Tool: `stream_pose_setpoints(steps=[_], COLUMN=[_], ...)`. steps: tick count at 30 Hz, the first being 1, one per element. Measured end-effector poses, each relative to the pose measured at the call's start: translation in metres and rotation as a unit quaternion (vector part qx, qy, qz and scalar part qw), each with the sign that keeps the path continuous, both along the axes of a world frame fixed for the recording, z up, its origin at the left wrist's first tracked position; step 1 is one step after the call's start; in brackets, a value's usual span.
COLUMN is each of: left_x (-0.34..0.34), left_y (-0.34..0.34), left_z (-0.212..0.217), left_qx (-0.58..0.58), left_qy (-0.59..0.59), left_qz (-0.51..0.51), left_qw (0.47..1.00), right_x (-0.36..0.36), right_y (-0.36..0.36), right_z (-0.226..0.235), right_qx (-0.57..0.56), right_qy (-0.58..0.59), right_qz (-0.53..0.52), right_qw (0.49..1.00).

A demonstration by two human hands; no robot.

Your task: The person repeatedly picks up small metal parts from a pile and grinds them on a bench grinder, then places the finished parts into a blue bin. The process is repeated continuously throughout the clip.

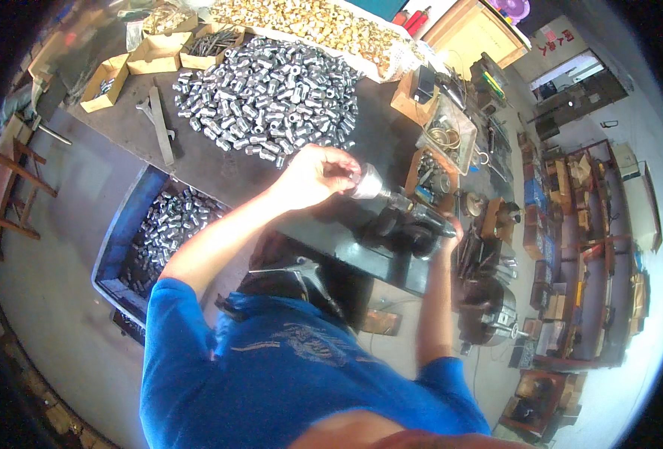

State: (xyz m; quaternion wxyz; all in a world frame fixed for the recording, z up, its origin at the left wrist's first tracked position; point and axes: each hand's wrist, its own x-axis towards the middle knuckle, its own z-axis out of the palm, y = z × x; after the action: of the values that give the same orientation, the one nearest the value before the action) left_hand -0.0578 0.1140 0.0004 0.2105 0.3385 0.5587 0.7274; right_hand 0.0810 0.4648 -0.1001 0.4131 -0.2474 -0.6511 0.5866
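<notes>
My left hand (318, 178) is closed, its thumb and fingers pinched together at the front of a silver, round chuck-like part (369, 182). What the fingertips hold there is hidden. A thin shaft joins this part to a dark bench machine (414, 228) standing at the table's near edge. My right hand (453, 230) is curled around the right end of that machine, with most of its fingers out of sight behind it. Beyond my left hand lies a large heap of shiny metal hex fittings (271, 97) on the dark tabletop (196, 161).
Left of me, a blue crate (118, 232) holds more fittings. A wrench (150, 112) and a flat metal bar (161, 127) lie beside the heap. Brass-coloured parts (309, 26) fill the far side, near small cardboard boxes (155, 56). At right are tool-filled trays (451, 135) and shelving (571, 254).
</notes>
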Motion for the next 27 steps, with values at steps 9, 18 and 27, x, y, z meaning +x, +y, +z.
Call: stream_pose_setpoints(steps=[9, 18, 27], left_x=[-0.003, -0.009, -0.008], left_y=[-0.004, -0.008, -0.026], left_z=[-0.01, -0.014, -0.015], left_qx=[0.008, 0.062, 0.148], left_qy=[-0.048, -0.123, -0.198], left_qz=[0.008, -0.036, -0.035], left_qw=[0.999, 0.99, 0.968], right_x=[0.011, 0.077, -0.016], right_y=[-0.045, -0.083, -0.026], right_z=[0.105, 0.041, 0.056], right_qx=[-0.118, -0.242, 0.095], right_qy=[0.155, 0.094, 0.003], right_qz=[-0.008, -0.037, -0.015], right_qw=[0.981, 0.965, 0.995])
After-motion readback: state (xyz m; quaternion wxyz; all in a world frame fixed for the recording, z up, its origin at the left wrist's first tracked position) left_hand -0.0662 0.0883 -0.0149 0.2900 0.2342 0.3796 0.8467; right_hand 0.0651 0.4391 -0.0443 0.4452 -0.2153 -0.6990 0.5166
